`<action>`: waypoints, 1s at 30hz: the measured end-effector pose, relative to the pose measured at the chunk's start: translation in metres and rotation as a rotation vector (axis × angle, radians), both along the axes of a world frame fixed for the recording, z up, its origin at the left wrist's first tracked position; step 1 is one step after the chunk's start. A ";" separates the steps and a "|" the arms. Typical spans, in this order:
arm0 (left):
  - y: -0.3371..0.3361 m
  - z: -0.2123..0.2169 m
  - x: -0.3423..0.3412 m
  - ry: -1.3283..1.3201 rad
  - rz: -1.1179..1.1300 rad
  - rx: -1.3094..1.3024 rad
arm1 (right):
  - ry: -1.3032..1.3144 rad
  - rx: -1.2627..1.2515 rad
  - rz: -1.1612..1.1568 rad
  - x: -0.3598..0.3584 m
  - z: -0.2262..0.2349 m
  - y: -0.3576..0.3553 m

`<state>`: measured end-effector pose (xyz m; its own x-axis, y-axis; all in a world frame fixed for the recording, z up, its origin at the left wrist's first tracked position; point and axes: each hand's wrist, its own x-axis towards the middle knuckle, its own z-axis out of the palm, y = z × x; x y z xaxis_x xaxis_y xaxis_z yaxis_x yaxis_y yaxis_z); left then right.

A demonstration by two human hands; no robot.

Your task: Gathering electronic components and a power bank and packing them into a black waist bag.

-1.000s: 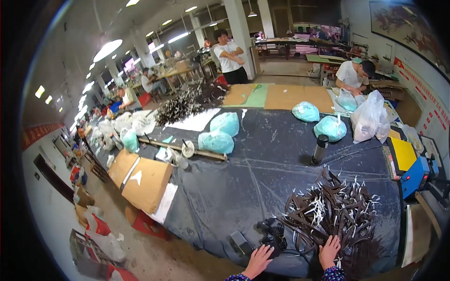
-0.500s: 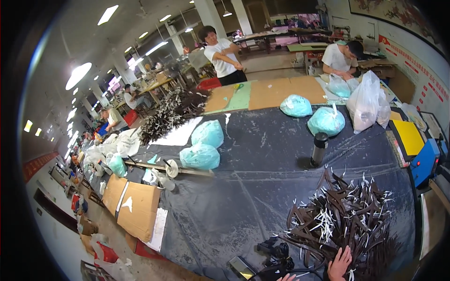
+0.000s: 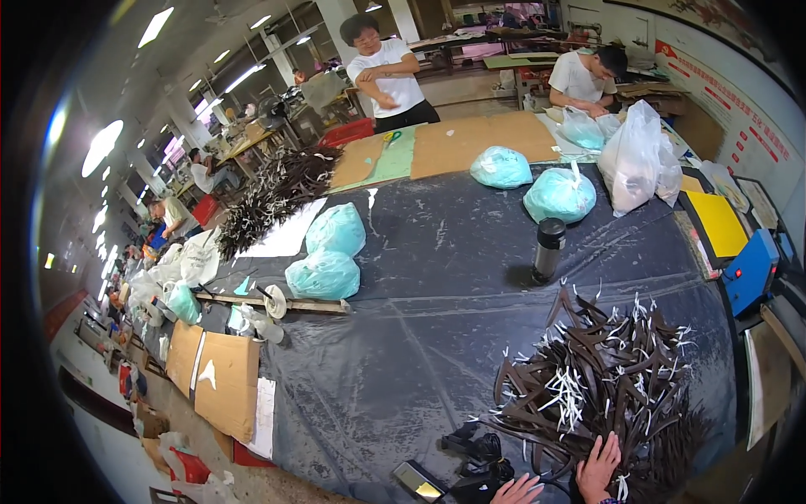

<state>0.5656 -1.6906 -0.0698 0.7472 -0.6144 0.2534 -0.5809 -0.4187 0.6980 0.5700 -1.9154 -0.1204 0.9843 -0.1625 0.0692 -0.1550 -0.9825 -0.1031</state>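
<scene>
A big heap of dark brown straps with white ends (image 3: 604, 370) covers the near right of the table. On its near edge lies my right hand (image 3: 598, 467), fingers stretched out and touching the straps. My left hand (image 3: 516, 489) is low in the view, beside the heap and close to a bundle of black cables (image 3: 483, 458). Its fingers are extended, and nothing shows in them. Left of the cables, a small black device with a screen (image 3: 418, 481) rests on the black table cover (image 3: 369, 403).
A dark bottle (image 3: 549, 250) stands beyond the heap. Turquoise bags (image 3: 323, 275) and a white plastic bag (image 3: 631, 160) sit farther back. A blue machine (image 3: 750, 273) is at the right edge, folded cardboard (image 3: 225, 385) at the left. Two people (image 3: 388, 80) are across the table.
The whole view has shifted, so the table things appear farther left and slightly higher. More of my left hand shows now. My right hand stays on the straps.
</scene>
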 end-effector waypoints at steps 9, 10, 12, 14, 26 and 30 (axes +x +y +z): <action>-0.008 -0.013 -0.003 0.027 0.023 0.011 | -0.022 0.017 0.006 0.000 0.005 -0.001; -0.009 -0.014 -0.003 0.027 0.020 0.010 | -0.018 0.023 0.006 0.000 0.005 0.000; -0.011 -0.014 -0.003 0.017 0.015 0.021 | -0.015 0.025 -0.001 0.001 0.007 0.000; -0.013 -0.016 -0.004 0.024 0.009 -0.006 | -0.009 0.048 -0.003 0.002 0.010 0.001; -0.030 -0.017 -0.016 0.099 -0.013 -0.059 | 0.018 0.192 0.020 -0.004 0.035 -0.005; -0.028 -0.020 -0.023 0.133 -0.021 -0.055 | 0.001 0.196 0.067 -0.009 0.061 -0.012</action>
<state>0.5429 -1.7185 -0.0901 0.7635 -0.6183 0.1864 -0.4897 -0.3662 0.7913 0.5608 -1.9277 -0.0597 0.9934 -0.1073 0.0414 -0.0906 -0.9517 -0.2935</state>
